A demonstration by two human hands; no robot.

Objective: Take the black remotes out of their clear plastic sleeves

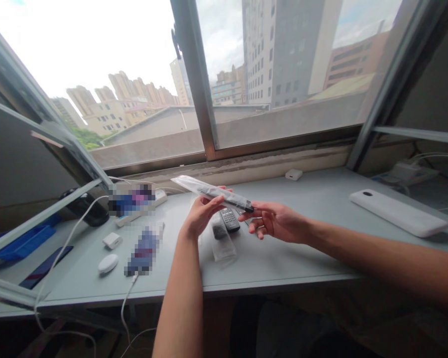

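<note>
A black remote control in a clear plastic sleeve [224, 198] is held up above the desk, seen edge-on. My left hand [202, 214] grips its middle, thumb on the near side. The fingertips of my right hand [271, 219] pinch its dark right end, where the black body sticks out of the sleeve; the lower fingers are curled and loose. Below, on the desk, lie a black remote with a keypad [229, 220] and, beside it, another dark item in a clear bag [219, 228], partly behind my left hand.
On the grey desk [302, 263] at left are a phone with a cable [144, 251], a white charger [112, 240], a white oval case [108, 263] and a power strip [142, 211]. A white power bank [397, 213] lies right; a small white box [293, 174] sits near the window.
</note>
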